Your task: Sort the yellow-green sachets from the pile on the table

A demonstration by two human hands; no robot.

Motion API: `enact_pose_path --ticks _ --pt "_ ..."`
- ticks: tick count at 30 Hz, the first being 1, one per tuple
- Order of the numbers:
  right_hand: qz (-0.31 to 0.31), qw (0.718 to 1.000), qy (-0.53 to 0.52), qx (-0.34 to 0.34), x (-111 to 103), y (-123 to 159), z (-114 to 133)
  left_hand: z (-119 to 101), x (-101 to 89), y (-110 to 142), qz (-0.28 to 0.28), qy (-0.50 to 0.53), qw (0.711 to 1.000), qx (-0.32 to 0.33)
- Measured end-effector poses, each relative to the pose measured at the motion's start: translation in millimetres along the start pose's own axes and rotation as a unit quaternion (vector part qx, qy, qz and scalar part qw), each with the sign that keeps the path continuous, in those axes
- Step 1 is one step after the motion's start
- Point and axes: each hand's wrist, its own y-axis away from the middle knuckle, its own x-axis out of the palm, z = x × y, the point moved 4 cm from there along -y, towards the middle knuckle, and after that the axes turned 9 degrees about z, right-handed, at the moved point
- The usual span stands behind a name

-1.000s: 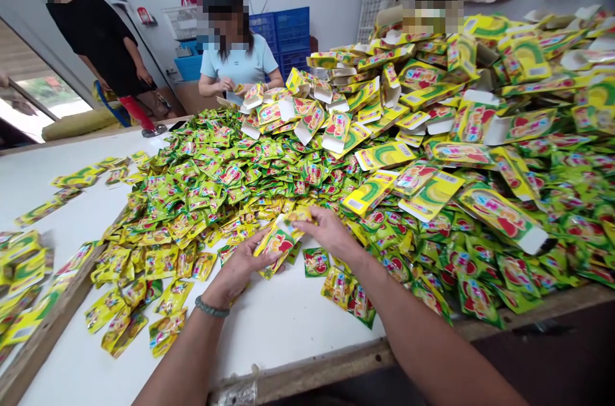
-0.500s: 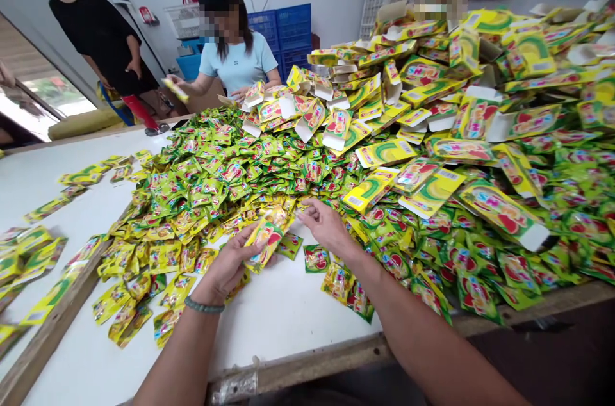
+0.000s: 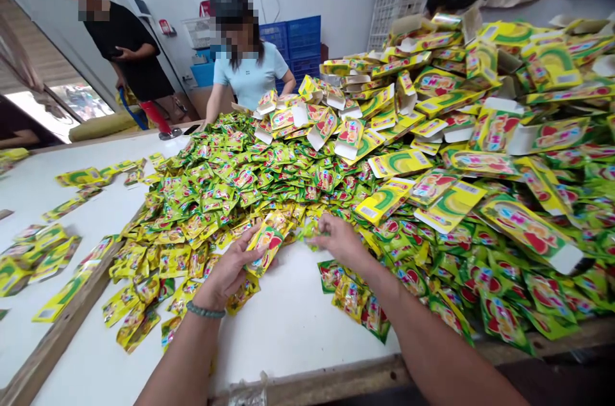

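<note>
The left grip (image 3: 233, 268) pinches a small printed box (image 3: 269, 243), my thumb on its face, and from my seat at the screen I see its far end slanting to the right. Just right of the box, my right grip (image 3: 343, 243) has its fingers pressed together on a green packet (image 3: 307, 231), too blurred for me to read. The box is over the near part of the white bench (image 3: 288, 323); whether it touches, I cannot tell. Beyond it rises a heap of packets (image 3: 250, 169), and loose yellow packets (image 3: 173, 259) lie to its left. A big pile of boxes (image 3: 432, 82) spreads beyond it to the right. Farther left of the box, a wooden strip (image 3: 72, 329) crosses the bench, with more boxes (image 3: 41, 252) past it. Beyond the heap, I see a co-worker in a light blue shirt (image 3: 250, 76).
</note>
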Motion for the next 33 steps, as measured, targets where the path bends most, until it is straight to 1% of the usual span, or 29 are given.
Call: enact_pose_path --ticks 2,3,4,5,7,9,12,14,15,17,19,20,21,23,25,26,27,30,33 --pt "-0.02 0.987 -0.158 -0.015 -6.0 -3.1 2.9 4.9 5.4 -0.5 0.013 -0.005 1.0 -0.022" --pt "-0.026 0.977 -0.21 -0.019 -5.7 -4.3 4.6 7.0 8.8 -0.5 0.02 -0.011 0.999 -0.029" --pt "-0.028 0.971 -0.238 -0.024 -3.5 -5.1 6.4 8.7 12.4 -0.6 0.028 -0.016 0.999 -0.033" --pt "-0.025 0.969 -0.243 -0.032 -0.2 -5.6 8.3 10.1 16.0 -0.5 0.037 -0.021 0.998 -0.035" --pt "-0.008 0.978 -0.202 -0.052 7.1 -5.4 11.7 12.1 21.8 -0.4 0.051 -0.034 0.998 -0.031" --pt "0.007 0.991 -0.115 -0.061 11.5 -3.6 13.8 13.9 24.5 -0.2 0.055 -0.058 0.996 -0.03" --pt "-0.014 0.999 0.008 -0.037 9.8 0.8 14.3 16.2 23.2 0.3 0.038 -0.123 0.991 -0.025" --pt "-0.02 0.998 0.053 -0.019 9.2 3.7 14.7 17.3 22.5 0.5 0.025 -0.167 0.986 -0.017" --pt "-0.01 0.998 0.063 -0.014 10.5 4.7 14.9 17.8 23.2 0.4 0.022 -0.182 0.983 -0.015" --pt "0.035 0.998 0.056 -0.01 15.4 5.8 14.4 19.6 27.2 -0.1 0.029 -0.183 0.982 -0.022" --pt "0.083 0.996 0.01 -0.015 19.3 6.1 13.7 20.8 33.6 -1.0 0.043 -0.143 0.988 -0.032" --pt "0.09 0.995 -0.021 -0.021 19.2 6.1 13.7 20.5 37.0 -1.6 0.046 -0.116 0.992 -0.032" --pt "0.082 0.995 -0.045 -0.033 17.3 5.9 14.5 19.5 40.0 -2.3 0.047 -0.09 0.994 -0.027" --pt "0.025 0.996 -0.042 -0.072 10.1 6.5 18.7 16.4 44.8 -3.5 0.044 -0.056 0.997 -0.01" --pt "-0.027 0.994 0.027 -0.107 5.8 9.0 25.7 14.2 47.2 -4.2 0.038 -0.04 0.998 0.002" --pt "-0.036 0.99 0.07 -0.116 6.3 10.7 29.3 13.8 47.2 -4.4 0.032 -0.033 0.999 0.007" --pt "-0.032 0.987 0.107 -0.119 8.3 12.2 32.3 13.8 46.5 -4.5 0.025 -0.027 0.999 0.011" --pt "0.03 0.982 0.155 -0.109 18.5 15.5 36.6 16.3 43.9 -4.8 0.021 -0.026 0.999 0.017" --pt "0.085 0.982 0.134 -0.098 25.5 15.6 33.9 19.8 42.9 -6.0 0.046 -0.04 0.998 0.007"
